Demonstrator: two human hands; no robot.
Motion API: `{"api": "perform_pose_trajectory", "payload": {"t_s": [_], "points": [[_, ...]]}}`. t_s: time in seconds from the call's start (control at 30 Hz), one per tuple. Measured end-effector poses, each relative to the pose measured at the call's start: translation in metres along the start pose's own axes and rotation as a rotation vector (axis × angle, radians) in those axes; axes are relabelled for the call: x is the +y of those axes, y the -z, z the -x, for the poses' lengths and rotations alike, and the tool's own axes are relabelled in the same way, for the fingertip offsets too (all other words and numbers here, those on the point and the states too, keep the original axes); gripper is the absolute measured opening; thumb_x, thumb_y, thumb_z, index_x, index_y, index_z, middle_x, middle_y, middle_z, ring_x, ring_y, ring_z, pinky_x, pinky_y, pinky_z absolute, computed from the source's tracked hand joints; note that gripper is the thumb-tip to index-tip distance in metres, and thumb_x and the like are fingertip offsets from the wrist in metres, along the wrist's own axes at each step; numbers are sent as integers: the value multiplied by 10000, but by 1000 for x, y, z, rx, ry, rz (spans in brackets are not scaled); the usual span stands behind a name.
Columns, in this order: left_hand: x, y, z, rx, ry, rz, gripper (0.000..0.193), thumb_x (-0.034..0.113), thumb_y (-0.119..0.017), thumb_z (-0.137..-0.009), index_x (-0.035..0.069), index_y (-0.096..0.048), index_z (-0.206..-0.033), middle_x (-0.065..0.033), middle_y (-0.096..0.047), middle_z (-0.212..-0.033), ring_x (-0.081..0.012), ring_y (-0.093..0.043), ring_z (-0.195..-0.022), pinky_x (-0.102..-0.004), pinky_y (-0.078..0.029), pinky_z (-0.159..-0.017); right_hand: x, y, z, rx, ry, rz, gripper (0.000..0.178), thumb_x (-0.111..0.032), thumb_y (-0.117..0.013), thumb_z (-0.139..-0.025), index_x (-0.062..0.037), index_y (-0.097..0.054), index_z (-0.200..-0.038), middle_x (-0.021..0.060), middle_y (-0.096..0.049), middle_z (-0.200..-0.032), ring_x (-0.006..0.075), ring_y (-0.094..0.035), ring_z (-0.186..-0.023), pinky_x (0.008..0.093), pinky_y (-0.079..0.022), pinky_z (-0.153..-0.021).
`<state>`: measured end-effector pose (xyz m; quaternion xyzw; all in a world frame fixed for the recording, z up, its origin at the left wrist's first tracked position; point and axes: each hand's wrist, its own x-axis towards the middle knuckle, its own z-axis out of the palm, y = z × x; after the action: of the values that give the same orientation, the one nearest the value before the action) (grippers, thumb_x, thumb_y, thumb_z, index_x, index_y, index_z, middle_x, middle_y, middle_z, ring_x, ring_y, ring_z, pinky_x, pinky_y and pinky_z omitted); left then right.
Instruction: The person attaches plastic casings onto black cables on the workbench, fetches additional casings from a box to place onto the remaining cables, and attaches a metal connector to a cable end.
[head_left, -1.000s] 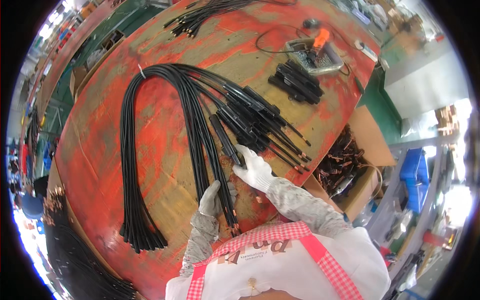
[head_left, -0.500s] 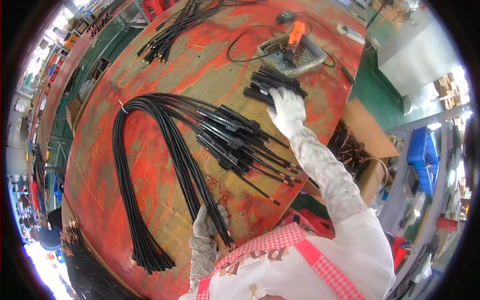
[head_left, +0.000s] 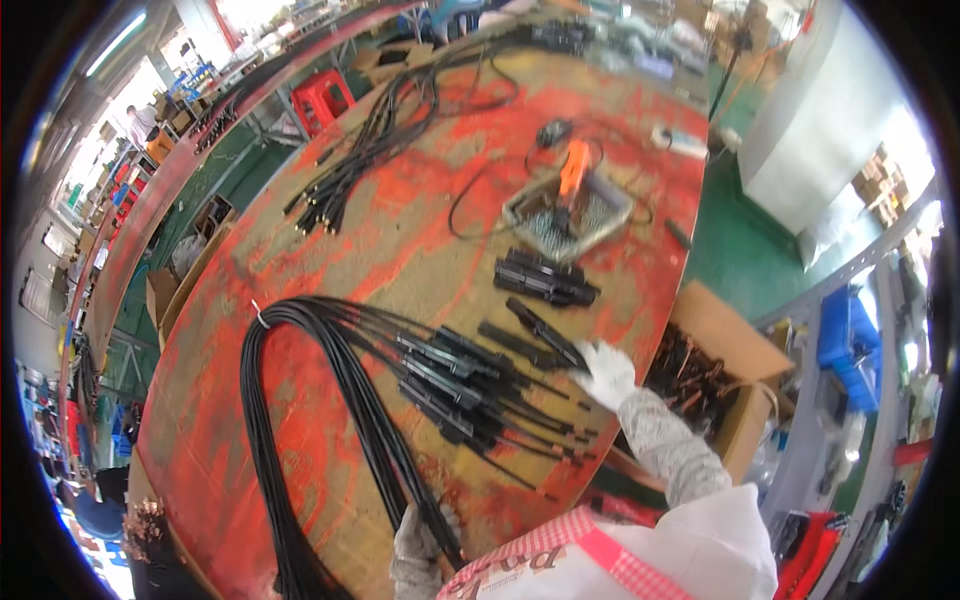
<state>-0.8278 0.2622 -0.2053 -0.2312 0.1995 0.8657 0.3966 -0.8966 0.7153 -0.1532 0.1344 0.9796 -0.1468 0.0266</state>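
My left hand [head_left: 418, 538], in a grey-white glove, is closed around the loose end of a black cable bundle [head_left: 372, 400] near the table's front edge. The bundle bends in a loop held by a white tie. Black plastic connectors [head_left: 455, 375] sit along its other branch, with thin cable ends pointing right. In its white glove, my right hand [head_left: 606, 376] is closed on the near end of a long black plastic piece [head_left: 540, 328]. Its fingers are slightly blurred. Beside that piece lies another dark one, partly overlapped. Just beyond is a small pile of similar black pieces [head_left: 545, 278].
An orange power tool [head_left: 574, 168] rests in a tray [head_left: 620, 218] of small metal parts. More black cables [head_left: 375, 150] lie at the far left of the worn red table [head_left: 300, 440]. A cardboard box [head_left: 745, 430] of coppery parts stands off the right edge, near blue bins [head_left: 848, 350].
My right hand has come from the pile toward me, drawing out a black plastic piece. The view has tilted up. My left hand still grips the cables.
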Motion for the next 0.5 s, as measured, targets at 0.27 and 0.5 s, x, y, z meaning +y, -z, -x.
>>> {"api": "perform_pose_trajectory", "payload": {"t_s": [0.27,0.5], "points": [[-11,1,20,43,-62,16,514,493,-426,-962,73,-508,-1246,-167,-619,-1064,-333,-631,-913,-469,-535,-757,-6,50,7,338,82,-383,344,-248,-755,-746,-90,-630,-1025,151,-622,-949,323,-618,-902,404,-496,-796],[-4,-32,-2,-16,-64,39,521,523,-402,-964,77,-492,-1218,-128,-616,-952,-257,-632,-830,-387,-534,-673,-72,63,-78,404,81,-379,393,-358,-764,-761,-94,-576,-982,138,-583,-995,339,-611,-916,417,-492,-774]]}}
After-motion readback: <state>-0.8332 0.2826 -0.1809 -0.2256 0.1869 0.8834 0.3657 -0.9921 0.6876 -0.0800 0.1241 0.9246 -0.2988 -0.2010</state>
